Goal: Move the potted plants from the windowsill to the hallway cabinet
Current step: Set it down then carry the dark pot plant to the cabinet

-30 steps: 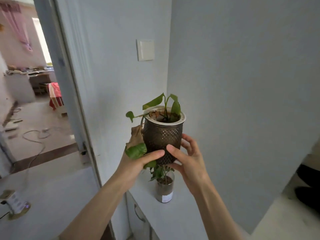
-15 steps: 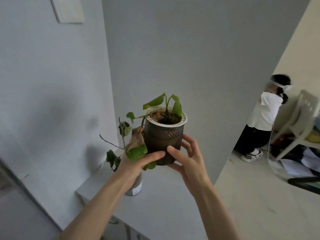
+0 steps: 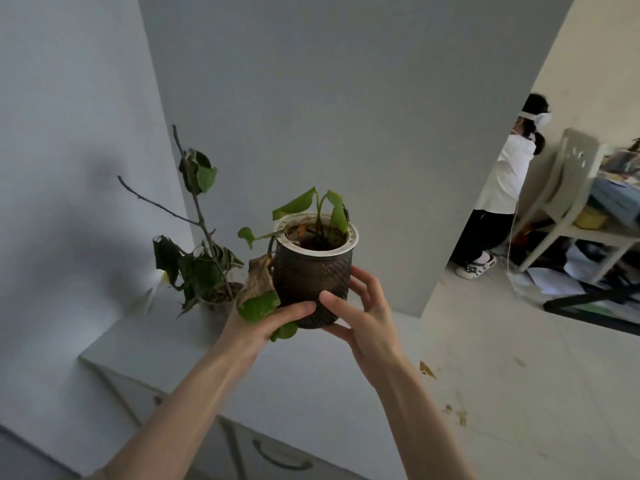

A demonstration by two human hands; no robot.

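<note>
Both hands hold a pot [image 3: 313,278] up in the air above the cabinet [image 3: 194,372], roughly over the middle of its top. The pot is dark brown, rounded like a barrel, with a knobbly diamond-textured wall and a pale, smooth rim pierced by small holes. From its dark soil rise a few glossy green leaves on thin stalks; one dry, brown, crumpled leaf hangs down its left side beside a round green one.

The left hand [image 3: 266,318] cups the lower left of the pot, thumb pressed across the front near the base, its fingers hidden behind the leaves. The right hand [image 3: 360,317] grips the lower right, thumb on the front and fingers [image 3: 367,284] curled round the side, so both hands are clasped on the pot.

The cabinet is pale grey with a flat, matte top and a dark curved handle [image 3: 280,457] on its front. Towards the back left corner of the top stands a second plant [image 3: 197,258]: bare, woody twigs and limp, dark, curled leaves. Its container is mostly hidden.

Right of the wall, a person [image 3: 498,188] in a white top stands on the pale tiled floor.
</note>
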